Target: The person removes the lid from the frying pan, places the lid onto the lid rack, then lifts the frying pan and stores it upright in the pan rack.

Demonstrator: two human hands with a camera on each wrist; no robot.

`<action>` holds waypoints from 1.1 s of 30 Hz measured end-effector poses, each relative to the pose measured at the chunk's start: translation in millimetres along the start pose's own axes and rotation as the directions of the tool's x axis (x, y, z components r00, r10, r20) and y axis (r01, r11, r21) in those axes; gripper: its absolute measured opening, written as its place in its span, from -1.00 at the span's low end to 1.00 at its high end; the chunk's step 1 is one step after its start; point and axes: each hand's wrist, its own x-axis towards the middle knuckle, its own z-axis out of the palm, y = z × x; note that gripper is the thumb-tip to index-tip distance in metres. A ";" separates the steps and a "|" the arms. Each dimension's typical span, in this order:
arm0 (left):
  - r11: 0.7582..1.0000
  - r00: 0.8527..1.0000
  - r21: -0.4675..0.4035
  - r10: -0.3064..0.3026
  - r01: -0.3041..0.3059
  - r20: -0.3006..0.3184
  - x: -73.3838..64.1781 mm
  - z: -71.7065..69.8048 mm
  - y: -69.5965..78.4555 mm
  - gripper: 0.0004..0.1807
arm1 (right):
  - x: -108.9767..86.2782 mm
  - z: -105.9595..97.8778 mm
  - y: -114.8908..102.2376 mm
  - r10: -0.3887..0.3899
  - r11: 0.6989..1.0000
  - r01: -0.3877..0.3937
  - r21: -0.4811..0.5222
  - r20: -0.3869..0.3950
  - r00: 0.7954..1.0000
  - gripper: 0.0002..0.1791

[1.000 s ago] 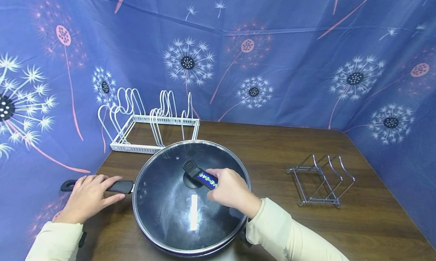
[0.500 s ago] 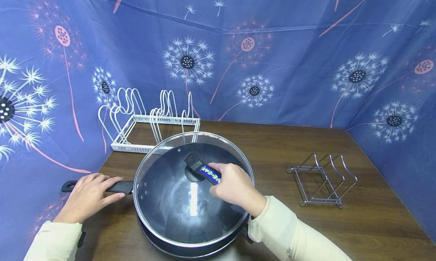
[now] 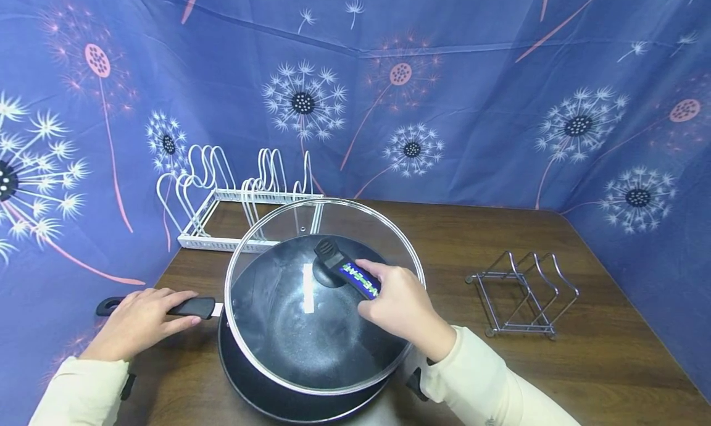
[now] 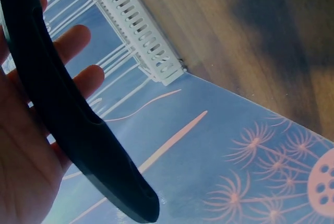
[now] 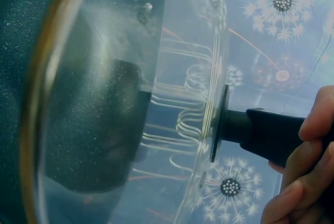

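My right hand (image 3: 400,302) grips the black knob handle (image 3: 350,271) of a round glass lid (image 3: 316,367), with a blue label along the handle. In the head view the lid is raised and tilted over a dark frying pan (image 3: 278,395), whose near inside shows beneath it. My left hand (image 3: 141,318) rests on the pan's long black handle (image 3: 194,307), thumb on the near side. In the left wrist view this handle (image 4: 62,93) lies across the palm, and fingertips stick out past it uncurled. The right wrist view shows fingers (image 5: 289,198) around the lid handle.
A white wire rack (image 3: 219,244) stands behind the pan at left. A small chrome rack (image 3: 522,296) sits on the right of the wooden table (image 3: 444,241). Blue dandelion-print cloth (image 3: 472,117) hangs behind and at both sides. A short side handle (image 3: 416,386) juts from the pan near my right sleeve.
My right hand has lifted the lid off the pan's rim and carried it up, away and slightly right. My left hand stays on the pan handle, almost unmoved.
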 end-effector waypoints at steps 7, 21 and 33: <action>1.000 1.000 -0.011 0.022 -0.022 -0.004 8.4 -7.1 3.1 -0.34 | -11.4 -13.5 4.1 0.061 0.998 -0.061 0.012 -0.015 0.998 -0.30; 0.961 0.950 -0.001 0.274 -0.277 -0.151 48.1 -22.0 31.9 -0.41 | -23.2 -35.7 18.3 0.122 0.989 -0.133 -0.061 -0.161 0.979 -0.32; 0.913 0.914 -0.039 0.405 -0.406 -0.029 82.8 -31.3 68.1 -0.36 | -37.6 -55.9 29.2 0.088 0.978 -0.139 -0.156 -0.296 0.951 -0.32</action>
